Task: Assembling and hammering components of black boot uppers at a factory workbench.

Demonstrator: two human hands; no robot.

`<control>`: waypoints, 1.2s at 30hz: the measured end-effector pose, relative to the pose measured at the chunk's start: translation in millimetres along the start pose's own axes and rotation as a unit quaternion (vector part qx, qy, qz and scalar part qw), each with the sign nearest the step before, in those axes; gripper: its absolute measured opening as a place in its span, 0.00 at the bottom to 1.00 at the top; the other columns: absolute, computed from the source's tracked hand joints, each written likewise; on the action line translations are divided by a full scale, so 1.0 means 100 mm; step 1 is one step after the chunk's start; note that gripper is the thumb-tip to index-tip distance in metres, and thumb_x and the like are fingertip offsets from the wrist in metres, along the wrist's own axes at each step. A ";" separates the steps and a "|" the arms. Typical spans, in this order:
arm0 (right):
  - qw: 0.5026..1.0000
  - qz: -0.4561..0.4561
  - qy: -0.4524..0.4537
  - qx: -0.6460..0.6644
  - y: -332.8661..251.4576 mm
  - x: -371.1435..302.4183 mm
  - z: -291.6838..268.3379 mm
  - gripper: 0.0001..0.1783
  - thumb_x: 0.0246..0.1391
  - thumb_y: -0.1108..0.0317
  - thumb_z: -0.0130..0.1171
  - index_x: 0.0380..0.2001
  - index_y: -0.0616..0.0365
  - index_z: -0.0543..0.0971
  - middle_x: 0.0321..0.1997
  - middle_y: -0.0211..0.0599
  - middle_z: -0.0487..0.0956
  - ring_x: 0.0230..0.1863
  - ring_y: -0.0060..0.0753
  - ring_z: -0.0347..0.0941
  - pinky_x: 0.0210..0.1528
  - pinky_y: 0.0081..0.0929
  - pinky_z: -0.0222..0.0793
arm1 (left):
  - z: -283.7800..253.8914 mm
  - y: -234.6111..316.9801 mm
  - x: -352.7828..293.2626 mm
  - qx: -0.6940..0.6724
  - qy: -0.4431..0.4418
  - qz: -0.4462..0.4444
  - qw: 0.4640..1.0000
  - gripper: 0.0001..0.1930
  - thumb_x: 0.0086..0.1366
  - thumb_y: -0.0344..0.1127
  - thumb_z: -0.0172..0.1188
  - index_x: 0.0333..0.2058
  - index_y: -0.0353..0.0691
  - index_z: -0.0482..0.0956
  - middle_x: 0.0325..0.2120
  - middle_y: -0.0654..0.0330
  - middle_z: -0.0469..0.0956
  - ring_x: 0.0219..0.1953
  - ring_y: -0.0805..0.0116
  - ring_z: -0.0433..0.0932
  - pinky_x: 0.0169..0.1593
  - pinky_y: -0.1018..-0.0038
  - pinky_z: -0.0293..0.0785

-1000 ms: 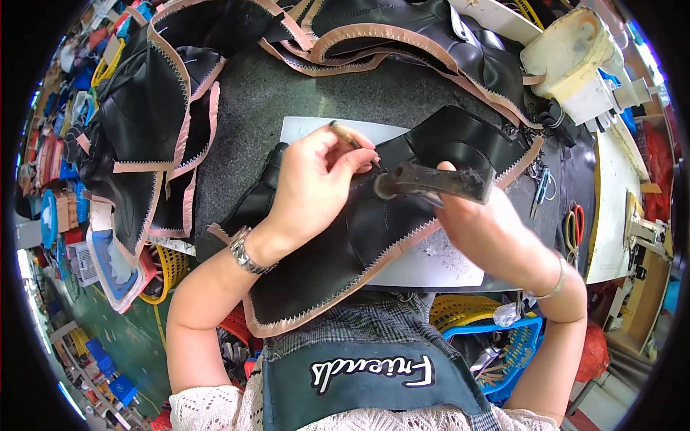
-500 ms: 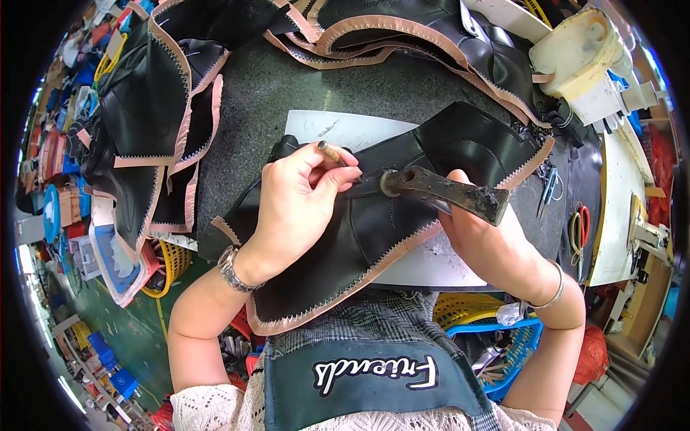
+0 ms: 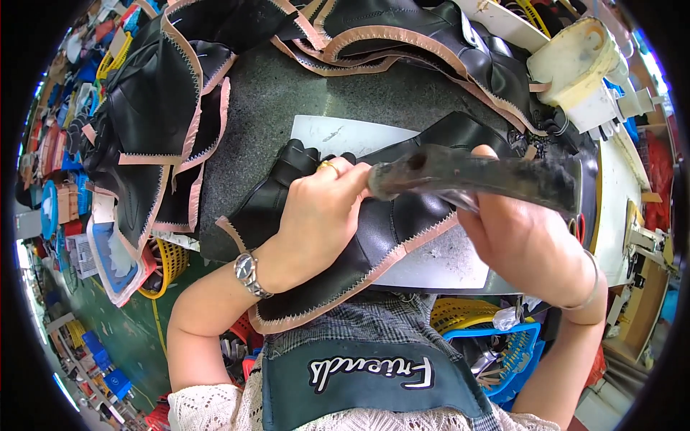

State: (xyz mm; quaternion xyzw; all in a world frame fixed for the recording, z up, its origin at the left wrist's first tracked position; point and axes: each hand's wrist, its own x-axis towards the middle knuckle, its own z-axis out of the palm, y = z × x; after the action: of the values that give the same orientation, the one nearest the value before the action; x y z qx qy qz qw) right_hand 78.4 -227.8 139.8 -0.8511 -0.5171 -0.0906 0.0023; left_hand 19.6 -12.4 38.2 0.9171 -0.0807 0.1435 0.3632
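A black leather boot upper (image 3: 366, 244), edged with beige zigzag-stitched tape, lies across a white board (image 3: 445, 266). Over its middle, my left hand (image 3: 323, 201) is closed with the fingers curled. The short brown punch-like rod seen in it earlier is now hidden behind the fingers and the hammer. My right hand (image 3: 521, 233) grips a hammer (image 3: 503, 176) with a long dark head. The head's round face is right beside my left fingers; whether it touches them I cannot tell. A looped strap (image 3: 293, 161) on the upper sticks out beyond my left hand.
More black leather uppers with beige edges lie at the far side (image 3: 402, 43) and left (image 3: 147, 108) of the dark worktop (image 3: 251, 108). A stained white tub (image 3: 575, 57) stands at the far right. Below the near edge are a blue basket (image 3: 528, 359) and a yellow basket (image 3: 460, 312).
The hammer has risen closer to the camera and shifted right with my right hand. My left hand has turned and moved slightly right, hiding the rod. The upper has shifted slightly.
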 end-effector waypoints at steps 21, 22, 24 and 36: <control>0.901 0.246 0.214 0.286 0.10 0.08 -0.21 0.08 0.56 0.74 0.63 0.36 0.63 0.75 0.27 0.21 0.72 0.26 0.08 0.62 0.28 0.10 0.57 | 0.07 0.00 0.01 -0.080 0.030 -0.053 0.995 0.04 0.54 0.23 0.66 0.29 0.32 0.81 0.23 0.55 0.81 0.25 0.67 0.79 0.30 0.75 0.73; 0.902 0.247 0.216 0.282 0.14 0.09 -0.21 0.08 0.56 0.74 0.63 0.36 0.63 0.75 0.27 0.21 0.72 0.26 0.08 0.62 0.28 0.10 0.57 | 0.08 0.01 0.02 -0.073 0.028 -0.038 0.996 0.04 0.54 0.23 0.66 0.29 0.32 0.80 0.23 0.54 0.80 0.24 0.64 0.79 0.29 0.74 0.73; 0.888 0.125 0.313 0.312 0.21 0.08 -0.22 0.07 0.56 0.75 0.63 0.37 0.62 0.75 0.27 0.20 0.73 0.25 0.09 0.63 0.27 0.10 0.57 | 0.12 0.03 0.00 -0.068 0.035 -0.024 0.997 0.04 0.54 0.23 0.66 0.29 0.32 0.80 0.23 0.54 0.80 0.24 0.63 0.79 0.30 0.72 0.74; 0.972 0.090 -0.129 0.172 0.01 -0.47 0.50 0.19 0.51 0.75 0.55 0.47 0.70 0.69 0.25 0.51 0.75 0.23 0.54 0.76 0.22 0.41 0.72 | -0.53 -0.12 0.38 -0.183 0.098 -0.053 0.977 0.15 0.65 0.40 0.61 0.34 0.34 0.68 0.25 0.54 0.75 0.30 0.68 0.76 0.36 0.75 0.72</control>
State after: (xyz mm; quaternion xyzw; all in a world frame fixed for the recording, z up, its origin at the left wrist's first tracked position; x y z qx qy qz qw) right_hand 65.8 -265.0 83.8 -0.8854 -0.4423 0.1112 0.0900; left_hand 47.7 31.5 79.7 0.8197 -0.0212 0.1961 0.5377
